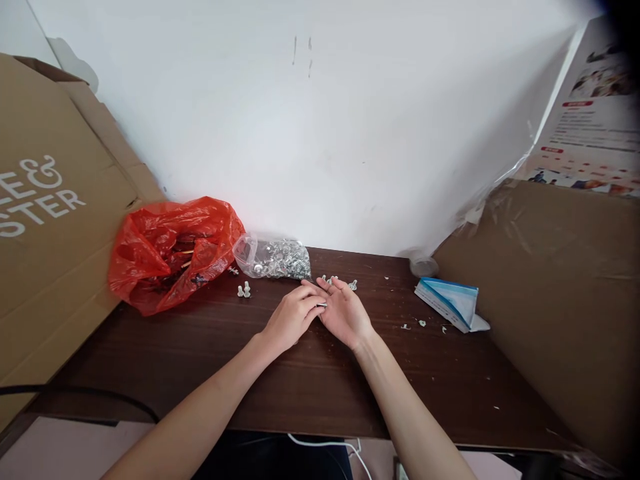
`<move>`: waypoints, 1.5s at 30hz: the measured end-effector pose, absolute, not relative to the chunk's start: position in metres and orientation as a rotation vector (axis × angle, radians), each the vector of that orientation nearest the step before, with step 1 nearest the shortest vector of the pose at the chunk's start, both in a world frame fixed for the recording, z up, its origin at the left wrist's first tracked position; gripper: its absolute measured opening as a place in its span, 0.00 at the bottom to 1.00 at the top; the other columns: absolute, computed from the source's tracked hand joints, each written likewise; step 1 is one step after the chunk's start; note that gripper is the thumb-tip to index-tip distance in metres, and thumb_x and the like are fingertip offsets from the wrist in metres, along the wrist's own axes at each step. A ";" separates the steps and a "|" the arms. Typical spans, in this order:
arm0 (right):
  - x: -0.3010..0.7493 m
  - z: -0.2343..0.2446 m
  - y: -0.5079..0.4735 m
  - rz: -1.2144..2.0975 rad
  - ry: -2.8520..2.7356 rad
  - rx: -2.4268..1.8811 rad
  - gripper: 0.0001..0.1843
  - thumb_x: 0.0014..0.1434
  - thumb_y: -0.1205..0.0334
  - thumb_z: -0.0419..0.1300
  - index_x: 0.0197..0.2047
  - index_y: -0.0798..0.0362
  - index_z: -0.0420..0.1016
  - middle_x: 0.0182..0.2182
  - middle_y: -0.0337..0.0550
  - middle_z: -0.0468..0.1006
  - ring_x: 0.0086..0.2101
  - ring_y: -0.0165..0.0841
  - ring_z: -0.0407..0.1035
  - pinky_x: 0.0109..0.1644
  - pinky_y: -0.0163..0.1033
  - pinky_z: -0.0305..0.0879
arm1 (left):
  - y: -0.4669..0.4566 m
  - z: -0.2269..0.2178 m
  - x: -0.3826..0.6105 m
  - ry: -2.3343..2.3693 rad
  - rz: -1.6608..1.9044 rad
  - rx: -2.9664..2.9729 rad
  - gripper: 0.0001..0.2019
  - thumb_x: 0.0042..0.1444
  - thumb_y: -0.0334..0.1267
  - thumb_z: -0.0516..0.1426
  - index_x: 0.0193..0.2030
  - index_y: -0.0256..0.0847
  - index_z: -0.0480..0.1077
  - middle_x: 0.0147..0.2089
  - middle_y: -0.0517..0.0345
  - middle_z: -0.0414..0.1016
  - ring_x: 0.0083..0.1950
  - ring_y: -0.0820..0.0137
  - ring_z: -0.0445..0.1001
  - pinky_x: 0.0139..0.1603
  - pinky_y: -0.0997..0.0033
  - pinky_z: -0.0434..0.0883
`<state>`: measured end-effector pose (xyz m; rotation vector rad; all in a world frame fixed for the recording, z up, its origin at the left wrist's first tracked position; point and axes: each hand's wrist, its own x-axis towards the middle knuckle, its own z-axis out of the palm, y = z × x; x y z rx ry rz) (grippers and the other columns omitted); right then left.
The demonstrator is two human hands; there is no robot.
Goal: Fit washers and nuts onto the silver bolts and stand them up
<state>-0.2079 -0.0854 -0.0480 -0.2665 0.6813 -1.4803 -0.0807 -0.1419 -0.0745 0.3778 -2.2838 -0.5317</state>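
My left hand (294, 315) is closed in a pinch, with a small shiny metal piece (321, 305) at its fingertips. What kind of piece it is, I cannot make out. My right hand (346, 313) lies palm up beside it, fingers stretched out, and the metal piece is over its palm. Just behind the fingers, several small whitish metal parts (353, 285) are partly hidden. A clear plastic bag (280, 259) full of small silvery hardware lies beyond both hands. Two small white pieces (244, 290) stand to the left.
An open red plastic bag (150, 253) with thin sticks inside sits at the left, against a large cardboard box (55, 267). A blue and white packet (447, 303) lies at the right, near a clear round container (423, 265). White scraps dot the dark table (440, 393).
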 end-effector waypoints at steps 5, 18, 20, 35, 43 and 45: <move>-0.207 -0.049 -0.086 -1.494 0.627 -0.335 0.09 0.56 0.59 0.58 0.35 0.56 0.72 0.46 0.49 0.77 0.37 0.30 0.71 0.35 0.31 0.69 | -0.143 -0.071 -0.079 -2.341 -0.517 0.415 0.07 0.61 0.31 0.53 0.42 0.36 0.72 0.45 0.50 0.72 0.46 0.65 0.71 0.47 0.64 0.72; -0.201 -0.061 -0.089 -1.585 0.993 -0.624 0.16 0.46 0.62 0.69 0.39 0.55 0.76 0.39 0.43 0.79 0.43 0.30 0.73 0.54 0.37 0.66 | -0.148 -0.068 -0.084 -2.002 -0.787 0.721 0.08 0.62 0.33 0.49 0.36 0.37 0.68 0.35 0.55 0.71 0.36 0.70 0.69 0.39 0.72 0.68; -0.202 -0.063 -0.090 -1.603 1.125 -0.753 0.16 0.46 0.57 0.69 0.38 0.55 0.77 0.40 0.44 0.79 0.44 0.32 0.72 0.53 0.39 0.66 | -0.150 -0.066 -0.083 -1.910 -0.819 0.760 0.07 0.61 0.33 0.50 0.36 0.37 0.68 0.35 0.56 0.71 0.35 0.71 0.69 0.36 0.74 0.67; -0.202 -0.066 -0.090 -1.759 1.395 -1.074 0.13 0.47 0.53 0.68 0.29 0.54 0.75 0.27 0.41 0.76 0.29 0.31 0.70 0.38 0.39 0.69 | -0.147 -0.064 -0.078 -1.981 -0.587 0.697 0.10 0.62 0.36 0.52 0.42 0.40 0.74 0.39 0.55 0.72 0.37 0.72 0.71 0.34 0.76 0.68; -0.201 -0.061 -0.087 -1.839 1.400 -1.147 0.11 0.48 0.55 0.68 0.30 0.53 0.76 0.34 0.43 0.77 0.36 0.33 0.71 0.45 0.41 0.70 | -0.146 -0.064 -0.078 -2.013 -0.474 0.648 0.10 0.63 0.34 0.52 0.44 0.40 0.74 0.39 0.54 0.73 0.38 0.71 0.72 0.39 0.72 0.70; -0.201 -0.062 -0.087 -1.833 1.407 -1.197 0.10 0.50 0.55 0.67 0.30 0.53 0.77 0.36 0.44 0.78 0.37 0.34 0.72 0.46 0.42 0.70 | -0.147 -0.064 -0.078 -2.021 -0.428 0.635 0.10 0.62 0.33 0.51 0.44 0.39 0.74 0.40 0.54 0.73 0.39 0.71 0.73 0.42 0.70 0.71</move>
